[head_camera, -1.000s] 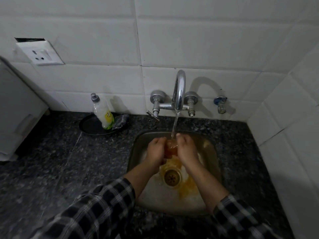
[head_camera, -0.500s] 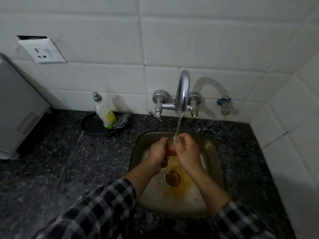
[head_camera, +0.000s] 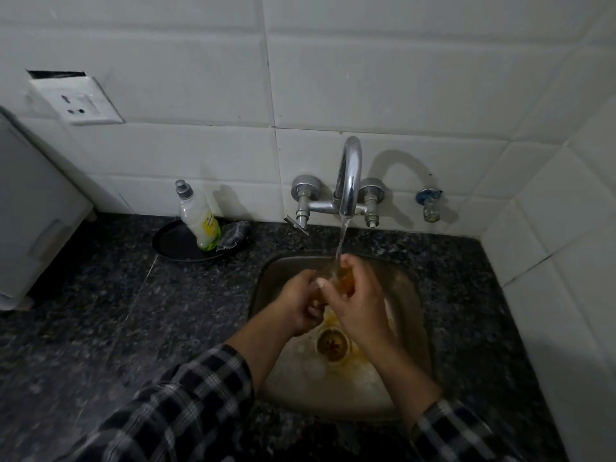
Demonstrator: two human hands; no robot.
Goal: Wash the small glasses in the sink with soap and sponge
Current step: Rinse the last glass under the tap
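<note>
A small glass [head_camera: 343, 281] with amber liquid is held over the steel sink [head_camera: 276, 271], right under the running stream from the chrome tap [head_camera: 348, 181]. My right hand [head_camera: 358, 301] wraps around the glass from the right. My left hand [head_camera: 300, 305] curls against its lower left side; most of the glass is hidden between the fingers. Orange-brown water stains the basin around the drain [head_camera: 331, 345]. The soap bottle [head_camera: 198, 221] and a dark sponge [head_camera: 233, 236] sit on a black plate [head_camera: 173, 243] left of the sink.
Dark speckled granite counter [head_camera: 100, 311] surrounds the sink. A white appliance [head_camera: 30, 228] stands at the far left, with a wall socket [head_camera: 78, 101] above it. White tiled walls close in behind and on the right; a small valve [head_camera: 430, 201] sticks out right of the tap.
My hands have shifted around the glass and moved closer together, the right one now covering more of it. The view has drifted slightly. Water keeps running.
</note>
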